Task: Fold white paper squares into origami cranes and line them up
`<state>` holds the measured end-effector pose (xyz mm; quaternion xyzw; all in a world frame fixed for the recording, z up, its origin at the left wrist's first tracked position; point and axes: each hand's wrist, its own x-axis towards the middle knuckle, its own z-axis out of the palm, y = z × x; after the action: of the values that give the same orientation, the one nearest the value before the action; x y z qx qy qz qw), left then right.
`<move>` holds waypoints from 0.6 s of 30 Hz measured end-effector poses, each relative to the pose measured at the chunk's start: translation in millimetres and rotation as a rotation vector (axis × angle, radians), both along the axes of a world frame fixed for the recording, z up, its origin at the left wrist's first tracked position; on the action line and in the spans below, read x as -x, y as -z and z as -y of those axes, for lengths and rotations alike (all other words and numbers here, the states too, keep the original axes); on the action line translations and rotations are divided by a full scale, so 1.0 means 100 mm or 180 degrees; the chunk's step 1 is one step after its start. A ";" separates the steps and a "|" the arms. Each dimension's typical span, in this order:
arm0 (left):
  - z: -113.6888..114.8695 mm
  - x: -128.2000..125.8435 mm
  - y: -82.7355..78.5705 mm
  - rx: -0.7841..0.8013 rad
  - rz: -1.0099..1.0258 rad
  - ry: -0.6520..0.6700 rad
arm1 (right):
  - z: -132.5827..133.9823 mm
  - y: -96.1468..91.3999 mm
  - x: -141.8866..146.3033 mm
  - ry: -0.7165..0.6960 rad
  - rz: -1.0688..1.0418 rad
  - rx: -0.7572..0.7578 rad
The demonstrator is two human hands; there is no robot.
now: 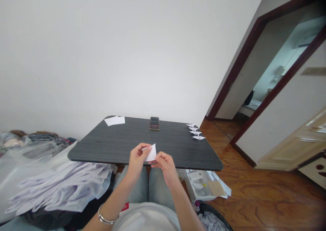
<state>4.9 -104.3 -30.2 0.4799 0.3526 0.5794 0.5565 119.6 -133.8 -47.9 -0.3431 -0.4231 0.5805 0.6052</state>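
Observation:
A small folded white paper [150, 153] is held over the near edge of a dark grey table [107, 146]. My left hand [137, 160] pinches its left side, fingers closed; a silver bracelet is on that wrist. My right hand [165, 164] pinches the paper's lower right corner. Several finished white folded paper figures [195, 131] stand in a row at the table's far right edge. A stack of white paper sheets [115, 120] lies at the far left corner. A phone [154, 123] lies at the far middle.
Crumpled clothes and plastic [56, 187] pile up on the left. On the wooden floor to the right lies an open box with small items [201, 185], and a bin with paper scraps [212, 220] sits below it. An open doorway [270, 81] is at right.

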 end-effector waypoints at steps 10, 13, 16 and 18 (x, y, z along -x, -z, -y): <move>0.01 0.02 -0.07 0.0019 -0.0246 0.0177 | -0.04 0.01 -0.04 0.0168 0.0348 -0.0267; 0.01 0.01 -0.07 0.0055 -0.0245 0.0238 | -0.05 0.03 -0.04 0.0161 0.0355 -0.0299; 0.02 0.01 -0.08 0.0055 -0.0246 0.0253 | -0.04 0.03 -0.04 0.0140 0.0376 -0.0338; 0.02 0.01 -0.09 0.0017 -0.0274 0.0250 | -0.04 0.03 -0.04 0.0103 0.0367 -0.0338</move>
<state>3.8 -106.4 -21.4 0.5163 0.3586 0.5350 0.5644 123.9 -130.2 -50.9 -0.3501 -0.4818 0.5266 0.6066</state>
